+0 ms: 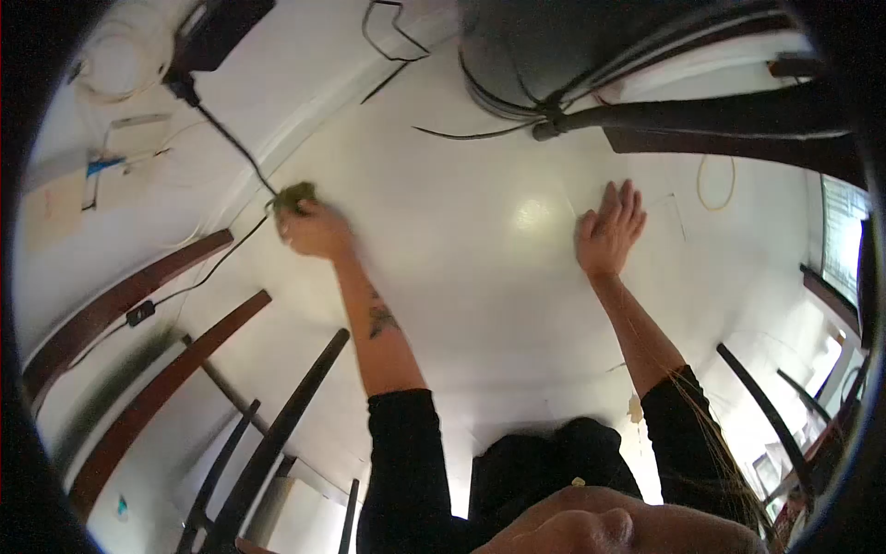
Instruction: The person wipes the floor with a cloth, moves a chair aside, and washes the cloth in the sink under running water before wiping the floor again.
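My left hand (314, 229) is closed around a crumpled green cloth (296, 196) near the left edge of the white surface (461, 268). A black cable (235, 143) runs down to the cloth and passes beside the hand. On the right, my right hand (611, 229) lies on the same surface with its fingers stretched out, and nothing shows in it. Both forearms reach forward from black sleeves.
Dark wooden chair parts (171, 379) stand along the left. A large dark object with tied cords (549, 113) lies at the top right, near a pale loop (715, 183). A black adapter (221, 32) sits at the top left. Dark legs (766, 415) stand at the right.
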